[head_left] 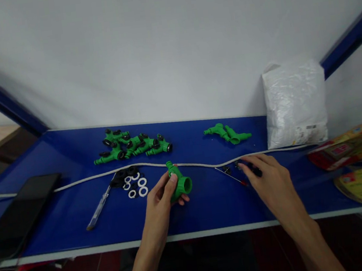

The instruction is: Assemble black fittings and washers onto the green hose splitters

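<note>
My left hand (162, 195) is closed round a green plastic hose splitter (180, 183), its wide round opening turned toward me. On the right, my right hand (267, 177) reaches down to the table with fingers bent together over small black parts (256, 171). Whether one is pinched in the fingertips is too small to tell. Beside these fingers lies a thin screwdriver (230, 175) with a red end. Two green splitter bodies (230, 134) without black fittings rest farther back. Several green splitters with black valve levers (132, 145) are piled at the back left.
White ring washers (143, 191) and black rings (117, 179) lie left of centre, near a clear-handled screwdriver (98, 210). A white cable (191, 164) crosses the blue table (204, 216). A black phone or tablet (22, 212) lies left; a white plastic package (296, 104) and coloured packets (350, 145) stand right.
</note>
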The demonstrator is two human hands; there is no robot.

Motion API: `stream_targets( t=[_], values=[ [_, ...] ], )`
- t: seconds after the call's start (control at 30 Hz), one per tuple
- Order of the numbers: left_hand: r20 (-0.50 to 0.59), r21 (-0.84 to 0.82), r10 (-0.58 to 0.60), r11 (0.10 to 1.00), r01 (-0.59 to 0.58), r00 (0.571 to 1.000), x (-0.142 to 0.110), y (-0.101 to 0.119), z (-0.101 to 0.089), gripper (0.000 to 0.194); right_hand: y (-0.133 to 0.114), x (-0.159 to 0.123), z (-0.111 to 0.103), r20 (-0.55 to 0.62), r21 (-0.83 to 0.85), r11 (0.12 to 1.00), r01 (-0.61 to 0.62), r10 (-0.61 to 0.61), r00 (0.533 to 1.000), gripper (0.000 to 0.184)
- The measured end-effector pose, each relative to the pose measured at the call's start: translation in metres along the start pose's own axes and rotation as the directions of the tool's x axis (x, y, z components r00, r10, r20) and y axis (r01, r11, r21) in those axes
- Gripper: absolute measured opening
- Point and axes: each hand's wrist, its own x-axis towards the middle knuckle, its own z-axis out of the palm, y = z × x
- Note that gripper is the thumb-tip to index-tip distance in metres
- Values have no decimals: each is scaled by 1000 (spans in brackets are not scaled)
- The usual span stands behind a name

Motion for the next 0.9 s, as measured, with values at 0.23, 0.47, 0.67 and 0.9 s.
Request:
stream_targets(
  t=[0.23, 0.47, 0.67, 0.9],
  values=[
    [-6, -13, -12, 1000, 12, 1000, 2, -1, -1, 65, 13, 0, 18, 91, 66, 998, 10, -15, 996, 36],
    [-72, -67, -50, 997, 45, 996, 5, -5, -3, 88, -6, 3, 5, 103, 336, 912, -237, 215, 971, 34],
    [-56, -70, -50, 997, 46, 997, 9, -12, -6, 82, -40, -4, 21, 472, 731, 304, -611, 421, 774, 50],
    [-55, 235, 72, 970, -57, 996, 8, -11, -12, 72, -62, -18, 54, 603, 714, 207, -669, 304, 738, 50]
  ],
)
